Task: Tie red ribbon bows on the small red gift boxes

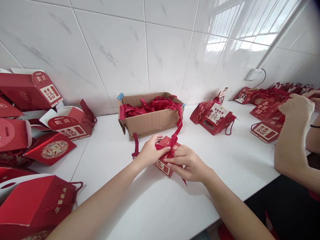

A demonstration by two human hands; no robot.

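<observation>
A small red gift box [163,167] with pale lettering rests on the white table before me. Across its top lies a dark red ribbon [171,152], looped into a bow. My left hand [153,149] holds the box from its left side, thumb pressed on the ribbon near the knot. From the right, my right hand [186,163] pinches the ribbon at the front of the bow, fingers bent together. One ribbon end hangs below my right hand. Behind the box, more ribbon trails up to a cardboard carton [155,124] full of red ribbons [152,106].
Several red gift boxes [72,123] crowd the left side. More boxes [216,116] stand right of the carton. Farther right, another person's arm [292,133] reaches over a pile of red boxes [267,106]. A tiled wall [170,56] closes off the back; a blue clip [120,96] grips the carton.
</observation>
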